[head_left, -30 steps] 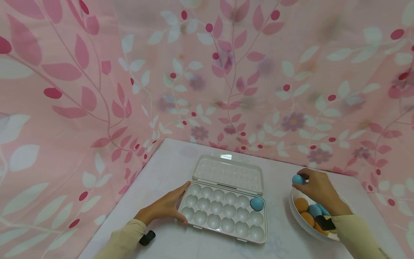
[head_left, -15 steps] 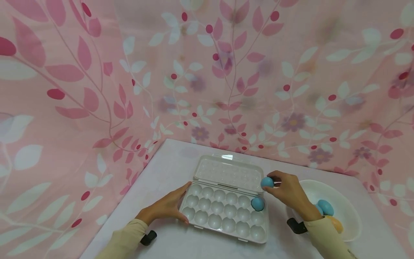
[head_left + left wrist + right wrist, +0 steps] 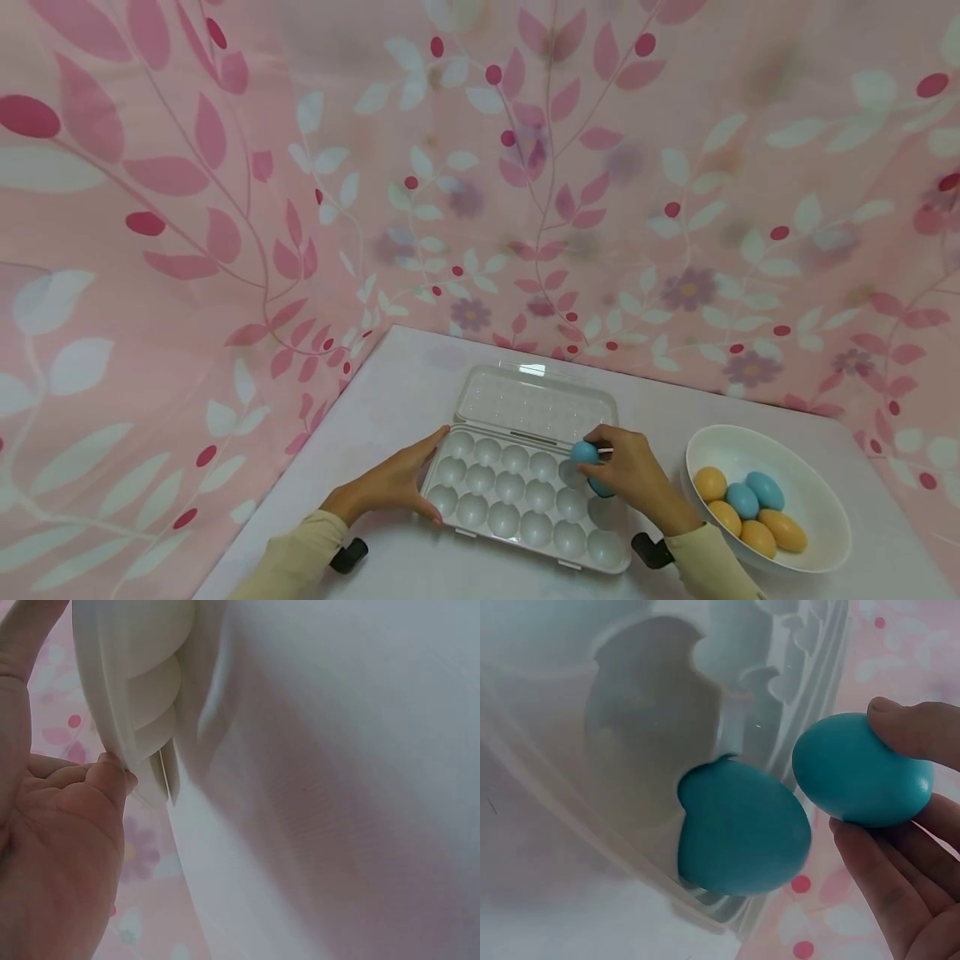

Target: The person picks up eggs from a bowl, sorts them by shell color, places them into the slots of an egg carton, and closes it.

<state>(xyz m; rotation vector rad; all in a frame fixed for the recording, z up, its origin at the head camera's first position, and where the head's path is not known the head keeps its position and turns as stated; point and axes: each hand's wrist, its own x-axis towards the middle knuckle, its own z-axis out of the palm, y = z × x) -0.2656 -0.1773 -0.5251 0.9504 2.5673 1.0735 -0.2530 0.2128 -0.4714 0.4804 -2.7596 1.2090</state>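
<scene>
A pale plastic egg tray [image 3: 519, 542] with rows of round cups lies on the table, its lid [image 3: 536, 402] folded back. My left hand [image 3: 393, 482] spans the tray's left end and grips it between thumb and fingers; in the left wrist view fingertips [image 3: 112, 771] touch the rim. Over the tray's back right part, my right hand [image 3: 633, 471] pinches a blue egg [image 3: 862, 771] between thumb and fingers. Another blue egg [image 3: 744, 829] sits in the back right corner cup, just below the held one and partly hidden by my hand in the head view.
To the right stands a white bowl [image 3: 823, 521] holding several orange-yellow eggs [image 3: 782, 531] and two blue eggs [image 3: 764, 490]. A pink floral cloth [image 3: 480, 167] hangs behind and along the left of the white table [image 3: 667, 400].
My right hand has carried the blue egg from above the bowl leftward to over the tray. The left hand keeps its hold on the tray's end.
</scene>
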